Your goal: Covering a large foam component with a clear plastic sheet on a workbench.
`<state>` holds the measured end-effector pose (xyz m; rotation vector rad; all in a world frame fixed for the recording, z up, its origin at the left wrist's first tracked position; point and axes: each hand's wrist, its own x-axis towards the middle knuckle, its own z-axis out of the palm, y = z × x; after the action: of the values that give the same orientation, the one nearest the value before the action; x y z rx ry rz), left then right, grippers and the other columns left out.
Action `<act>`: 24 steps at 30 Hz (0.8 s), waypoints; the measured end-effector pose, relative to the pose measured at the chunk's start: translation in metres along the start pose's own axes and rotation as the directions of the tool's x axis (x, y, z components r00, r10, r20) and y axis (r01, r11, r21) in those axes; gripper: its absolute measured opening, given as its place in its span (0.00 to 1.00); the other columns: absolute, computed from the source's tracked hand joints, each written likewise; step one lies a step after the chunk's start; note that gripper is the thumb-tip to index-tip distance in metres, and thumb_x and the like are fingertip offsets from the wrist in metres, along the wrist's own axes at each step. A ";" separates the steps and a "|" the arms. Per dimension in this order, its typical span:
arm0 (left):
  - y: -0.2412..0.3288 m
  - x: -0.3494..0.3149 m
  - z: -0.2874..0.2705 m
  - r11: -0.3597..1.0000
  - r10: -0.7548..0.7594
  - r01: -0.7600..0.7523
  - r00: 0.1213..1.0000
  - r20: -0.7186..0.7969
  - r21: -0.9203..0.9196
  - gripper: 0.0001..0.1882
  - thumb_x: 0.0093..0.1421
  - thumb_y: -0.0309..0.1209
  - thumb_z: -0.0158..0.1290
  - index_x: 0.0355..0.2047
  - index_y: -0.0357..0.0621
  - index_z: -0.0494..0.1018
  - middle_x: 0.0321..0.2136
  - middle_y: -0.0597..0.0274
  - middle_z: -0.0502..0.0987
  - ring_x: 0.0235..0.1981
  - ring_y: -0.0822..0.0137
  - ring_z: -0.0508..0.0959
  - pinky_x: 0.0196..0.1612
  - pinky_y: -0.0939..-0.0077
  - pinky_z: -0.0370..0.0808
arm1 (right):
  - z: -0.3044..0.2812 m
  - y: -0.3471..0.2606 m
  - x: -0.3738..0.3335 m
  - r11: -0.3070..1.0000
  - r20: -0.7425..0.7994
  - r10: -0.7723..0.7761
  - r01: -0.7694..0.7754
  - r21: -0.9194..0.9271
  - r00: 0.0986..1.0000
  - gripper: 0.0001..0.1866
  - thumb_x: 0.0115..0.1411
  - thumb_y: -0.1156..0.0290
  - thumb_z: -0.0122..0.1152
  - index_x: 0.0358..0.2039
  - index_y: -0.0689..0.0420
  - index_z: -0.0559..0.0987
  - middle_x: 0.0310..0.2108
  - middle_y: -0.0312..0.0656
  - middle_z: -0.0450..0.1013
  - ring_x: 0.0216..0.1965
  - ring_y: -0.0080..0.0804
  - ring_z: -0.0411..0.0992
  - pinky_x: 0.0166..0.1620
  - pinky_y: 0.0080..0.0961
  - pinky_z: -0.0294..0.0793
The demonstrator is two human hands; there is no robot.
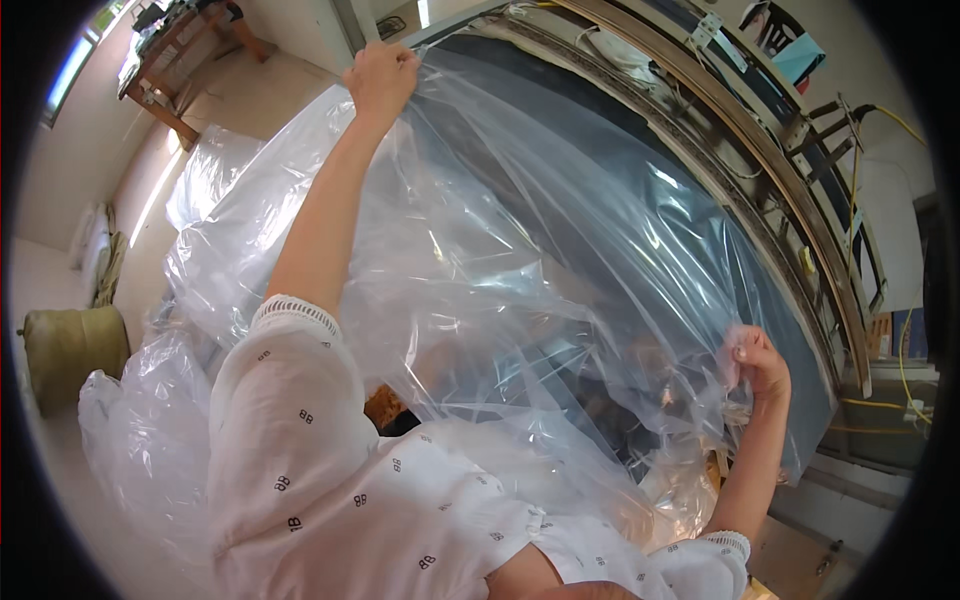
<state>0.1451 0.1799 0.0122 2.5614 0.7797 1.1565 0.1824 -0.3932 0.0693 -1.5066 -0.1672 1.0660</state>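
A large clear plastic sheet [470, 240] spreads in front of me, creased and shiny, over a dark flat work surface [640, 170]. At the far left corner of that surface, my left hand [382, 80] is closed on the sheet's edge with the arm stretched out. Off to the right, my right hand [758, 360] grips another part of the sheet, fingers curled in. Between the two hands the plastic is pulled into long folds. Its loose bulk hangs over the near side and bunches up at my left.
A long machine frame with rails [740, 130] and cables runs along the far side. Yellow cords [905, 370] hang at the right. On the left stand a round olive-coloured bundle [75, 350] and, farther back, a wooden table [165, 80]. More bunched plastic [150, 440] lies on the floor.
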 end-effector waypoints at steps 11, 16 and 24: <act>-0.005 0.022 0.036 1.000 -0.031 0.031 0.999 0.008 -0.004 0.06 0.50 0.35 0.53 0.26 0.50 0.76 0.30 0.63 0.75 0.38 0.59 0.73 0.40 0.59 0.63 | 0.019 -0.009 0.010 0.997 -0.013 0.019 -0.020 -0.080 1.000 0.12 0.41 0.71 0.62 0.20 0.55 0.66 0.16 0.37 0.65 0.16 0.25 0.65 0.21 0.19 0.63; -0.015 0.026 0.039 0.959 -0.180 0.205 0.974 0.137 -0.197 0.08 0.49 0.32 0.53 0.30 0.46 0.74 0.25 0.60 0.75 0.29 0.62 0.74 0.34 0.69 0.68 | 0.042 -0.007 0.005 0.996 -0.090 -0.044 0.038 -0.075 0.995 0.10 0.42 0.72 0.60 0.23 0.55 0.67 0.18 0.38 0.67 0.17 0.23 0.64 0.20 0.16 0.62; -0.007 0.048 0.072 0.985 -0.054 0.046 0.998 -0.041 -0.167 0.14 0.53 0.36 0.47 0.26 0.35 0.72 0.27 0.50 0.75 0.34 0.54 0.74 0.38 0.63 0.68 | 0.046 0.067 -0.061 0.844 0.165 0.429 -0.329 -0.423 0.888 0.09 0.48 0.77 0.54 0.33 0.58 0.75 0.30 0.37 0.74 0.32 0.22 0.71 0.36 0.18 0.69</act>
<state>0.2231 0.2133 -0.0085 2.3753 0.7209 1.2133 0.0855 -0.4184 0.0502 -1.7967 -0.2747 1.6274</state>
